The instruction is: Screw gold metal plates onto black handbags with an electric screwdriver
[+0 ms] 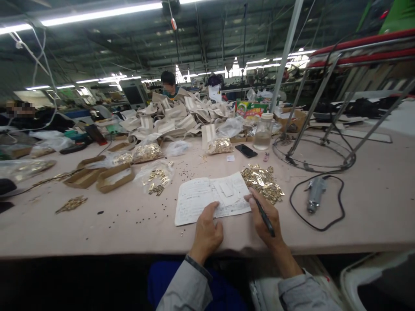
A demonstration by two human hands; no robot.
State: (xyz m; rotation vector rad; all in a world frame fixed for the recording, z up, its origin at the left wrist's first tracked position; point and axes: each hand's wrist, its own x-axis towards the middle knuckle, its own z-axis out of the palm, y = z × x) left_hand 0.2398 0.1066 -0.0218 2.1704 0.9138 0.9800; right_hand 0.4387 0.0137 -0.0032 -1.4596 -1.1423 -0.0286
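Observation:
An open notebook (pixel 191 201) with handwriting on its pages lies in front of me, and small loose paper slips (pixel 226 188) rest on its right page. My left hand (pixel 207 229) is on the notebook's lower edge, index finger stretched out and thumb apart; its other fingers are mostly hidden. Over the lower right corner of the page, my right hand (pixel 266 220) is closed around a black pen (pixel 265 216). The pen slants, with its upper end toward me. Just beyond that hand lies a heap of small gold metal pieces (pixel 262 179).
An electric screwdriver (pixel 315 195) with a looped cord lies at right, near a metal ring stand (pixel 314 153). A phone (pixel 246 150) and a jar (pixel 263 134) stand beyond the notebook. Cardboard trays (pixel 116 177) and bagged metal pieces (pixel 147 152) are left. Behind a fabric pile (pixel 178 114) is a person (pixel 169 86).

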